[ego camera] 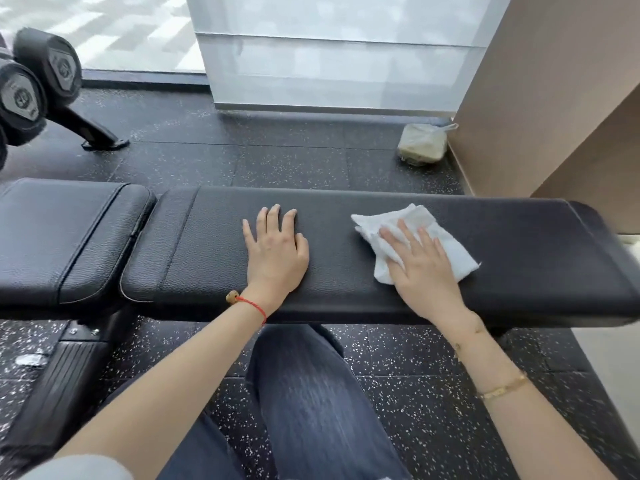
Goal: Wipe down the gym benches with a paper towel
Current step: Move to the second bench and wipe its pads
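Observation:
A black padded gym bench (519, 251) runs left to right in front of me, with a long back pad and a shorter seat pad (62, 233) at the left. My left hand (275, 249) lies flat on the middle of the long pad, fingers apart, holding nothing. My right hand (420, 261) presses flat on a crumpled white paper towel (457, 256) on the right half of the pad. The towel sticks out beyond my fingers on both sides.
Black dumbbells (31, 88) sit on a rack at the far left. A clear bag with something greenish (420, 145) lies on the speckled rubber floor by the beige wall (540, 98). My knee in dark jeans (311, 393) is below the bench edge.

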The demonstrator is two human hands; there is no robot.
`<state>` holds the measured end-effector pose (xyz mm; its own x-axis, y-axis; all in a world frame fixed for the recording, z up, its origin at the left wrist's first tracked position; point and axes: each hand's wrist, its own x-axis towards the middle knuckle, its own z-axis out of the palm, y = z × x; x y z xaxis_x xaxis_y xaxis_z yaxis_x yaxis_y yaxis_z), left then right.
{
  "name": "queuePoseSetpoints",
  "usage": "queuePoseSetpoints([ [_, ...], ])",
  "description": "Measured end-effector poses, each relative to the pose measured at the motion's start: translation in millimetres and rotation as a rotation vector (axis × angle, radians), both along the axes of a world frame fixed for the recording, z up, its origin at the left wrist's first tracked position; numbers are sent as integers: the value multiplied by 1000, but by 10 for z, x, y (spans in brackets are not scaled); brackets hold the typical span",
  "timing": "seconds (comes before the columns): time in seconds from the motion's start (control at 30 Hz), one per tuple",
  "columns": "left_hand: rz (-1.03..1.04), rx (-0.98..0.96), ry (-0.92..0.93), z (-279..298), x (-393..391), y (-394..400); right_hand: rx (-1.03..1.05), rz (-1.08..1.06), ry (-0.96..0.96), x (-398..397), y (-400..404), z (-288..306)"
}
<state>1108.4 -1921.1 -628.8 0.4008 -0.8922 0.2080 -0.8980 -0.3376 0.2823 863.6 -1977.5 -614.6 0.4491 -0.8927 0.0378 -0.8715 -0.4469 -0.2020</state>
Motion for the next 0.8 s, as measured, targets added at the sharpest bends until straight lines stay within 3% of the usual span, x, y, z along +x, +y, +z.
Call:
queuePoseSetpoints([
  [0.1,6,5,-2,6,-20,-2,39,-300,40,-221,-432,91],
  [0.17,10,7,5,12,-24,-3,63,-383,34,-97,-516,128],
  [0.33,6,11,12,8,-12,6,-9,-25,22,235,124,7],
  [0.4,1,2,17,6,-9,15,-17,23,18,89,297,-23],
  [0.5,-5,-13,23,5,13,20,-21,-64,-3,-268,264,-41],
  [0.7,11,-21,6,11,-24,14,24,-441,33,-602,-430,68],
  [0.8,15,-20,5,21,-52,10,43,-361,25,-173,-548,106],
])
